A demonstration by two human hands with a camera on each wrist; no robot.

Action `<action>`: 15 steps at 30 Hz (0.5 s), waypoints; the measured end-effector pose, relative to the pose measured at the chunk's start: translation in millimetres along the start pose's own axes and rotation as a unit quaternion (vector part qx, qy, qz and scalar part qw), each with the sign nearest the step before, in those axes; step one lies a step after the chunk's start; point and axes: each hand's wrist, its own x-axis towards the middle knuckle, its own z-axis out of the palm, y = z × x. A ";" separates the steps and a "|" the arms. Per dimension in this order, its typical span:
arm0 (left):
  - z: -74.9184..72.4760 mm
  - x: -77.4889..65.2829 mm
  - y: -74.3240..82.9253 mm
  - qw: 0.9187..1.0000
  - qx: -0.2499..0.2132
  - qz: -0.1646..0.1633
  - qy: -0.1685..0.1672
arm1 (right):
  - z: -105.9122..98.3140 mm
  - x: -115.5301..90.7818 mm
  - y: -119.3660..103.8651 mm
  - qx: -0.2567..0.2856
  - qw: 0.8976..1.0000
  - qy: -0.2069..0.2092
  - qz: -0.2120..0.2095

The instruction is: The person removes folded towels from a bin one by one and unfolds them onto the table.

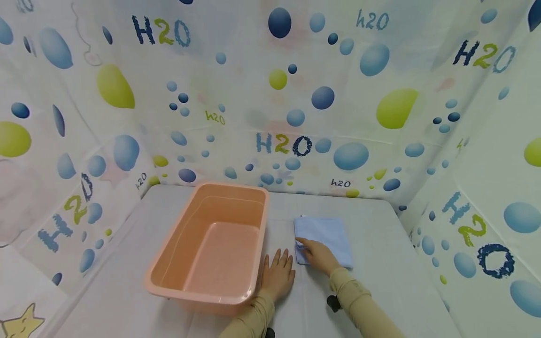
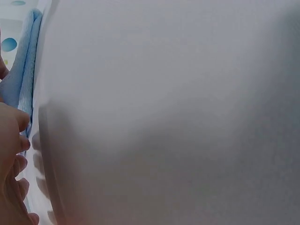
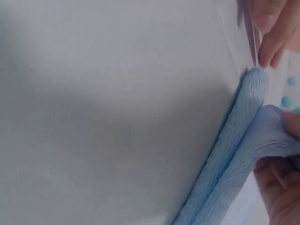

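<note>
Peach basin (image 1: pixel 221 263) on white-covered worktop (image 1: pixel 380 225); folded blue towel (image 1: pixel 328 234) right of basin, well apart from it; right hand (image 1: pixel 318 255), right of basin, pinches towel at edge facing basin, top layer lifted there; left hand (image 1: pixel 277 278) palm down just right of basin, fingers extended, grasping nothing; sheet (image 1: pixel 241 89) with H2O lettering behind basin.

A small booth-like work area; whether it sits in a home, lab or workshop cannot be told. White sheeting (image 1: pixel 241 33), printed with blue and green bubbles and "H2O" lettering, encloses a pale table (image 1: pixel 380 244) on the far, left and right sides.
</note>
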 end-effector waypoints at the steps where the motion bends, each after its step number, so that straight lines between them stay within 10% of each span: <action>1: -0.2 0.8 1.0 1.000 -0.003 0.005 0.002 | -1.1 1.0 2.4 0.011 1.000 0.009 0.018; 15: 1.1 11.6 18.1 0.998 0.011 0.067 0.015 | -10.5 -1.5 27.5 -0.037 0.995 0.086 0.031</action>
